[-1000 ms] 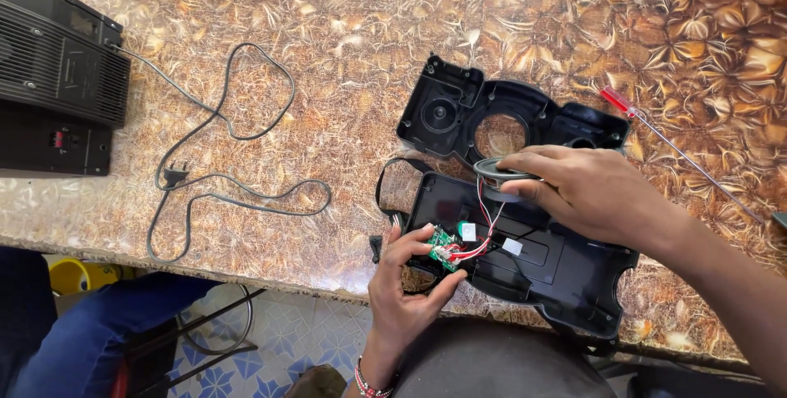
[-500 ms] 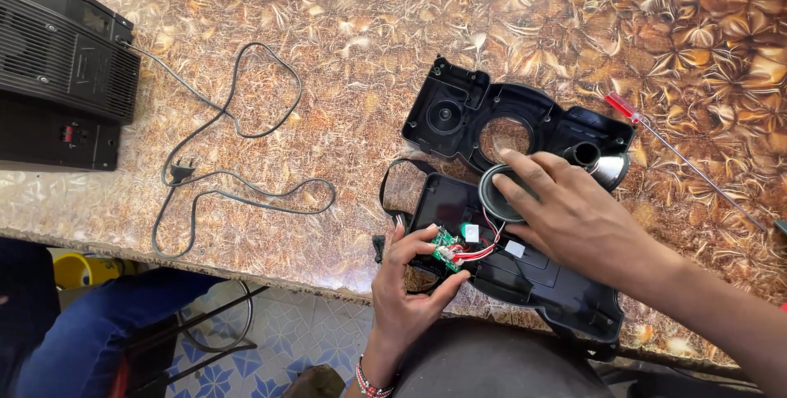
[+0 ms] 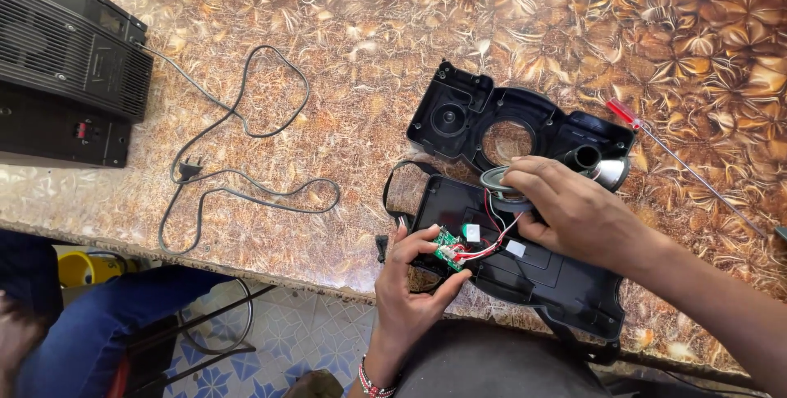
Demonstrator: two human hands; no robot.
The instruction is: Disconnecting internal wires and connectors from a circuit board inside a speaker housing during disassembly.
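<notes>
Thin wires are the weak point here, close to the desk edge.
My left hand (image 3: 418,279) pinches the green circuit board (image 3: 448,248); my right hand (image 3: 566,209) grips the round speaker (image 3: 502,181) over the rear shell (image 3: 525,271). Pulling them apart could tear the red wires (image 3: 492,244). The shell overhangs the desk (image 3: 328,62); open room lies leftward.

Both hands are bare, and no gloves or rings can be seen on them. A beaded bracelet (image 3: 375,382) in red, white and dark beads is worn on the left wrist. The right forearm (image 3: 721,304) is left uncovered, with no sleeve visible.
</notes>
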